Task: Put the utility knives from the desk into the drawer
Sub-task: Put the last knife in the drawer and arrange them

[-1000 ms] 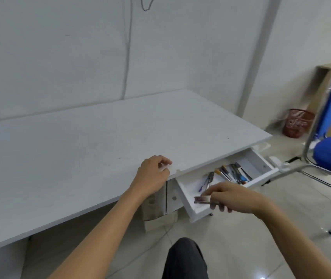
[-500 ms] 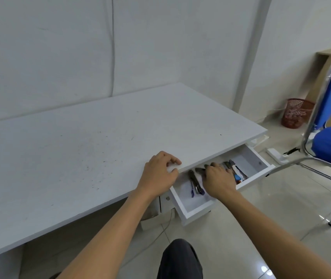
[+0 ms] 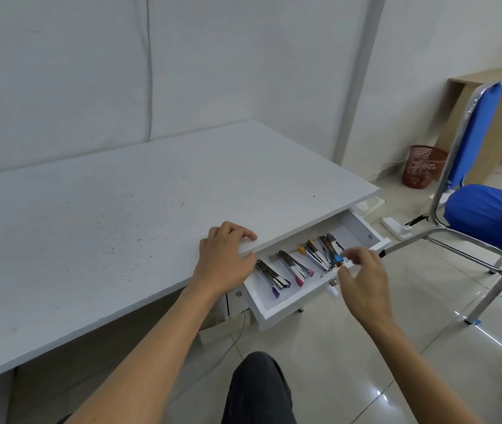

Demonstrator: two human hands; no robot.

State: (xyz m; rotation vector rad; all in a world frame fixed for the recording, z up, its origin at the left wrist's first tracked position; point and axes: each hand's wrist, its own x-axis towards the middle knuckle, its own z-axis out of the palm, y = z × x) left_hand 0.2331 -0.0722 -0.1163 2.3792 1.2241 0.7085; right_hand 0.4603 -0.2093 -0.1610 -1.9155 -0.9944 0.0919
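Observation:
The white drawer [image 3: 286, 306] under the desk's front edge stands pulled out. Several metal utility knives lie side by side in it: one with a purple end [image 3: 272, 276], one with a pink end [image 3: 293, 267], one with an orange end [image 3: 314, 255] and others further right. My right hand [image 3: 361, 276] hovers over the drawer's front rim, fingers spread and blurred, holding nothing. My left hand [image 3: 223, 258] rests flat on the edge of the white desk [image 3: 106, 215], just left of the drawer. No knife lies on the desk top.
A blue chair with a chrome frame [image 3: 485, 209] stands close on the right. A red mesh bin [image 3: 421, 169] sits by the wall, and a white power strip [image 3: 395, 228] lies on the tiled floor. My dark-trousered knee [image 3: 256, 390] is below.
My right hand carried a knife into the drawer, let it go and lifted out toward the front rim. The left hand stayed on the desk edge.

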